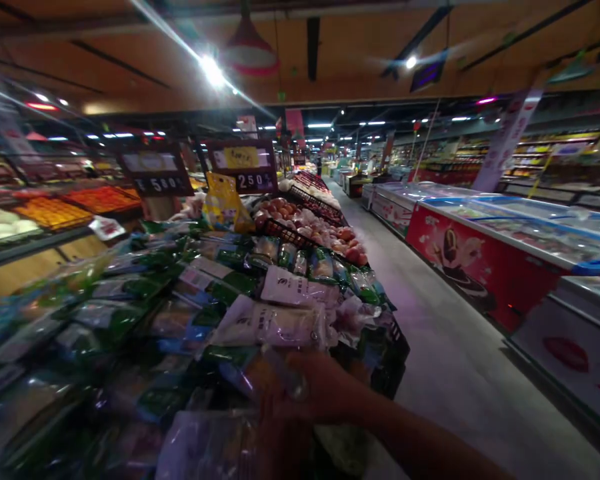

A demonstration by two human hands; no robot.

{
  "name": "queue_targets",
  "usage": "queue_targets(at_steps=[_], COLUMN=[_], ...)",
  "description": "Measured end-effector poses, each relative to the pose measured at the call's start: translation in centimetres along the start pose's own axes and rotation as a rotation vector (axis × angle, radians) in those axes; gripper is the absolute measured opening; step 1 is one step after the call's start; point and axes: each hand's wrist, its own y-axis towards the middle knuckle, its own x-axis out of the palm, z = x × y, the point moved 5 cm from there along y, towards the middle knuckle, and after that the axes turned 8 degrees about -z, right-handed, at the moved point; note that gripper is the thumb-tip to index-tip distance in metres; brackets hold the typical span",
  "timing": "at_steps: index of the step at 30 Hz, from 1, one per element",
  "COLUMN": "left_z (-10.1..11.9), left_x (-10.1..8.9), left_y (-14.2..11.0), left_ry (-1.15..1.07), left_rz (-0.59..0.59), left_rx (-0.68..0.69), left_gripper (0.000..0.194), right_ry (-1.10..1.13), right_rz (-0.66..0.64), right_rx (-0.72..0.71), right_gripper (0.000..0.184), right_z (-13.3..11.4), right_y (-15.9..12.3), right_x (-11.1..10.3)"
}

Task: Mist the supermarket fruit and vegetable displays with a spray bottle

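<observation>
Head view | right hand (325,381) dim, blurred; cannot tell whether fingers grasp or merely touch glossy clear-plastic item (295,383), partly covered | white printed packets (275,324) just beyond fingers | dark shape (283,433) below fingers unclear

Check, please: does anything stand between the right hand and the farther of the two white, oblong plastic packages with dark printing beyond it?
Yes. The nearer white, oblong plastic package lies between the right hand and the farther white package. It lies low, so the hand could probably pass over it.
</observation>
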Motion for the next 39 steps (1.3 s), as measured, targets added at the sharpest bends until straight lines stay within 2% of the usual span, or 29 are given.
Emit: queue_targets(at_steps=[3, 5, 7, 8, 9, 11, 14, 16, 17, 19, 22, 24, 26, 27, 29, 32, 34, 36, 39], left_z=[1.4, 1.7, 1.5, 1.3, 1.1, 1.0, 1.2, 1.4, 1.5, 1.6, 1.6, 1.6, 1.7, 1.7, 1.8, 1.7, 1.4, 1.1, 0.8], left_x=[-1.4, -2.2, -2.5, -2.5, -2.4, -2.2, -2.0, -2.0, -2.0, -2.1, -2.2, -2.2, -2.3, -2.3, -2.3, -2.2, -2.2, -2.1, -2.3], left_y=[0.6, 1.0, 1.2, 1.2, 1.2, 1.1, 1.1, 1.3, 1.3, 1.5, 1.8, 1.8, 1.7, 1.7, 1.7, 1.7, 1.7, 1.8, 1.9], left_ry=[0.145, 0.152, 0.097, 0.081, 0.078, 0.098, 0.158, 0.193, 0.203, 0.210, 0.221, 0.232, 0.249, 0.258, 0.271, 0.284, 0.298, 0.321, 0.357], left_rz=[0.084, 0.102, 0.090, 0.087, 0.088, 0.090, 0.121, 0.148, 0.162, 0.180, 0.181, 0.177, 0.178, 0.173, 0.157, 0.133, 0.123, 0.095, 0.085], left_rx=[0.026, 0.011, -0.031, -0.051, -0.073, -0.091, -0.070, -0.036, -0.019, 0.005, 0.011, -0.006, -0.028, -0.036, -0.040, -0.064, -0.091, -0.099, -0.098], left_gripper=[0.036, 0.039, 0.044, 0.045, 0.045, 0.045, 0.043, 0.041, 0.039, 0.039, 0.038, 0.038, 0.036, 0.036, 0.036, 0.037, 0.039, 0.040, 0.039], right_ry=[0.027, 0.083, 0.152, 0.165, 0.156, 0.092, 0.074, 0.102, 0.108, 0.122, 0.128, 0.098, 0.066, 0.063, 0.070, 0.098, 0.097, 0.085, 0.110], right_rz=[0.228, 0.349, 0.393, 0.382, 0.348, 0.207, -0.090, -0.230, -0.249, -0.188, 0.030, 0.150, 0.214, 0.212, 0.140, -0.046, -0.099, -0.046, 0.147], right_rx=[0.125, 0.221, 0.257, 0.240, 0.200, 0.098, -0.028, -0.005, 0.034, 0.136, 0.292, 0.402, 0.459, 0.452, 0.366, 0.198, 0.174, 0.219, 0.301], right_gripper=[0.031, 0.026, 0.025, 0.026, 0.029, 0.033, 0.040, 0.045, 0.047, 0.044, 0.030, 0.030, 0.033, 0.032, 0.026, 0.025, 0.027, 0.025, 0.019], right_z=[4.3, 7.5, 9.8, 10.4, 10.6, 10.1, 9.0, 9.7, 10.6, 13.3, 18.7, 22.0, 23.9, 24.2, 23.6, 21.2, 20.6, 21.4, 24.6], right_y=[1.2, 1.0, 0.0, -0.6, -1.4, -3.2, -6.3, -8.2, -8.9, -10.2, -12.0, -13.6, -15.1, -15.8, -16.6, -17.1, -17.2, -17.5, -19.3], right_x=[-5.0, -8.3, -10.3, -10.6, -10.4, -8.3, -2.7, 0.4, 1.3, 1.0, -3.2, -6.6, -8.8, -9.1, -8.1, -4.0, -1.7, -1.2, -3.3])
